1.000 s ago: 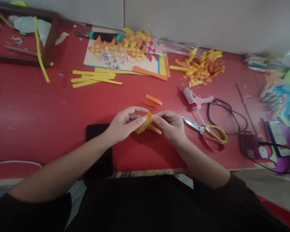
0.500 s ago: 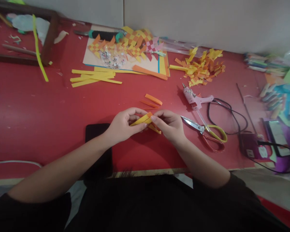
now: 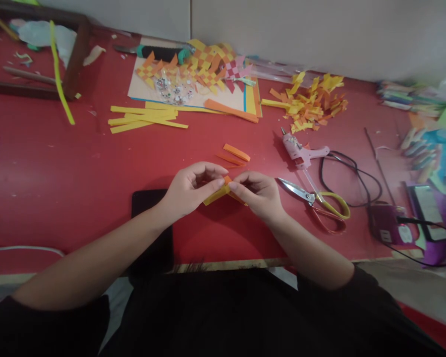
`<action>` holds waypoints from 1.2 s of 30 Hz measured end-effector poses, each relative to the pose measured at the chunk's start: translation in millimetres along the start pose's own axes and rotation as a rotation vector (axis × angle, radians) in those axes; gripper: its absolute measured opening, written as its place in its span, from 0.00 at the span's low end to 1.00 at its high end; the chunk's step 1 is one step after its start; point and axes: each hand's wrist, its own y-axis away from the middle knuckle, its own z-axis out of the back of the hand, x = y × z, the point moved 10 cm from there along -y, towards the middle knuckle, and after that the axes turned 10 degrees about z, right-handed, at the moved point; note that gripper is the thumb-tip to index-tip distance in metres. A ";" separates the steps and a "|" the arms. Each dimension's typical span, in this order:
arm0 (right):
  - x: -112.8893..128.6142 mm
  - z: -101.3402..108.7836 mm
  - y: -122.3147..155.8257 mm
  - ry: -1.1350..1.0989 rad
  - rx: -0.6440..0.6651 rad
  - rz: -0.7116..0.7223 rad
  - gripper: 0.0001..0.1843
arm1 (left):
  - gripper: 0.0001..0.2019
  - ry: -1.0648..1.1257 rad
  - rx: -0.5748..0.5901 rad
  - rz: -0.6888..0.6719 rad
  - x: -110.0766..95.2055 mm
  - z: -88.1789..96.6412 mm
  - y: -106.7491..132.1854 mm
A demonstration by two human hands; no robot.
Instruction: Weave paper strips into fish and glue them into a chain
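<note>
- A red desk (image 3: pixel 78 168) is seen from above, backed by a pale wall (image 3: pixel 301 39), with a wooden frame (image 3: pixel 82 49) set at its far left
- The left forearm (image 3: pixel 100 253) is angled inward over a black flat slab (image 3: pixel 159 248), which is partly covered by it; the right forearm (image 3: pixel 315 253) is slanted in from the opposite side
- At the far edge, a stack of sheets (image 3: pixel 141 91) is topped by checkered woven paper pieces (image 3: pixel 208 62) and a clear packet of small bits (image 3: pixel 174 91)
- The left hand (image 3: pixel 184 191) is turned palm inward, fingers curled, and the folded paper piece is pinched between its thumb and fingers
- The right hand (image 3: pixel 262 196) is bent in the same way, its thumb pressed on the paper close to the left thumb
- On the right, scissors (image 3: pixel 310 199) are laid near a pink glue gun (image 3: pixel 298 151)
- The folded paper piece (image 3: pixel 217 195), yellow and orange, is held between both hands, above the near middle of the desk
- Just beyond the hands, short orange strips (image 3: pixel 236 152) are left lying
- A small pale label (image 3: pixel 384 235) is borne by the purple box (image 3: pixel 382 218); its marks are too small to be read
</note>
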 end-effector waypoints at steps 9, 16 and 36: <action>-1.0 -1.2 0.0 -0.050 0.006 0.002 0.13 | 0.11 0.006 0.004 -0.028 1.1 1.0 -0.7; 3.3 4.5 -0.2 0.034 -0.043 0.020 0.12 | 0.13 -0.003 0.122 -0.011 3.5 -10.7 0.8; -15.8 -7.5 1.6 -0.211 -0.104 -0.126 0.23 | 0.08 0.210 0.015 0.171 17.9 -0.6 -3.2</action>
